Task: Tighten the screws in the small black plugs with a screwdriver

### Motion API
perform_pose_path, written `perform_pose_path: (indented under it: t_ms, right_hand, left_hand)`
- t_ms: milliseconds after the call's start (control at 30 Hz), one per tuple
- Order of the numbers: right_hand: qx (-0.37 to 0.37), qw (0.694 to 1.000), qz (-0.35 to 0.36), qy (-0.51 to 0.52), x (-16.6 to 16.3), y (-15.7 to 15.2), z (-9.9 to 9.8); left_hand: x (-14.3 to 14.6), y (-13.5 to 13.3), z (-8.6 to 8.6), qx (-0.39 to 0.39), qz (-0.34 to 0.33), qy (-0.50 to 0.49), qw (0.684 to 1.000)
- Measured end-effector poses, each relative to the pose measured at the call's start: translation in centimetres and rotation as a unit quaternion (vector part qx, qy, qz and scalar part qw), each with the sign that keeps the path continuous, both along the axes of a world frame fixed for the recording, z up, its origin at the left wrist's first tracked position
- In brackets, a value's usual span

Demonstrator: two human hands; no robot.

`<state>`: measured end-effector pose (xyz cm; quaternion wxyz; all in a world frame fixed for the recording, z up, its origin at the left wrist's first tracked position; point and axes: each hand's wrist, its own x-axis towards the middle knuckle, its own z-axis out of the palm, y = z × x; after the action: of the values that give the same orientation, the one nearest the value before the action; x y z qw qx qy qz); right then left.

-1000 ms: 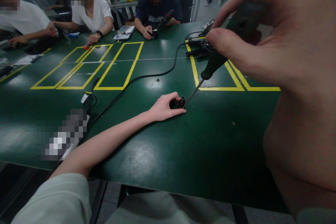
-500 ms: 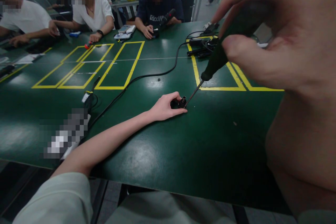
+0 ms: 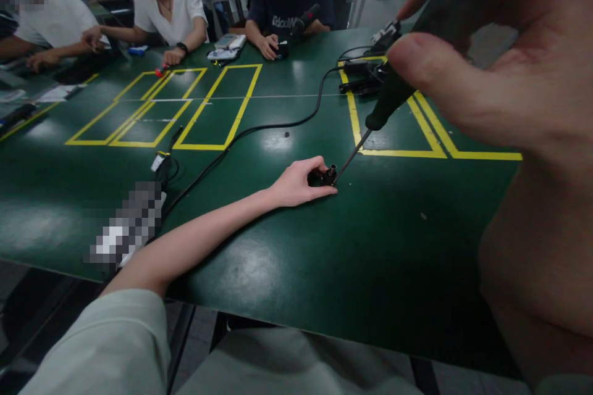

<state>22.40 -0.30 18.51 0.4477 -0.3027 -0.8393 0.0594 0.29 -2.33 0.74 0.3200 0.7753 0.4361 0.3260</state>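
Observation:
A small black part with a short upright cylinder (image 3: 332, 171) rests on the green table (image 3: 370, 247), pinched between the thumb and fingers of my left hand (image 3: 299, 183). Close to the camera, my right hand (image 3: 504, 74) is closed around the dark handle of a screwdriver (image 3: 386, 102). The thin shaft slants down to the left, and its tip meets the right side of the black part. Whether the tip sits in a screw is too small to tell. My fingers cover some of the part and the upper handle.
A black cable (image 3: 273, 126) runs across the table beyond my left hand. Black devices and cables (image 3: 364, 77) lie at the back right. Yellow tape (image 3: 199, 147) marks rectangles. A blurred-out box (image 3: 132, 222) lies by my left forearm. Several people sit across the table.
The whole view has shifted slightly, so the scene sits a little further right and higher. Both hands keep their grip, and the screwdriver tip stays at the black part.

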Motion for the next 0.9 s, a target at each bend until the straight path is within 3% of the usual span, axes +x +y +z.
perform_pose_path:
  t_ms: [200, 433, 600, 700, 800, 900]
  right_hand:
    - [0.037, 0.998, -0.018, -0.044, 0.4, 0.0, 0.1]
    - [0.025, 0.997, -0.058, -0.041, -0.1, -0.3, 0.2]
    - [-0.004, 0.999, -0.037, -0.003, -0.4, -0.6, 0.5]
    - [-0.024, 0.997, -0.077, -0.012, -0.9, -0.8, 1.0]
    - [0.008, 0.994, -0.098, -0.042, -0.9, -0.7, 1.0]
    - [0.051, 0.994, -0.07, -0.067, -0.4, -0.6, 0.6]
  left_hand:
    - [0.0, 0.0, -0.2, 0.008, -0.006, -0.007, 1.0]
    - [0.1, 0.0, -0.2, 0.008, -0.005, -0.006, 1.0]
    - [0.0, 0.0, -0.1, 0.003, 0.002, 0.005, 1.0]
    - [0.0, 0.0, -0.1, 0.001, 0.0, 0.002, 1.0]
    - [0.0, 0.0, -0.2, 0.004, 0.0, 0.0, 1.0]
    - [0.0, 0.0, -0.3, 0.007, 0.0, -0.002, 1.0]
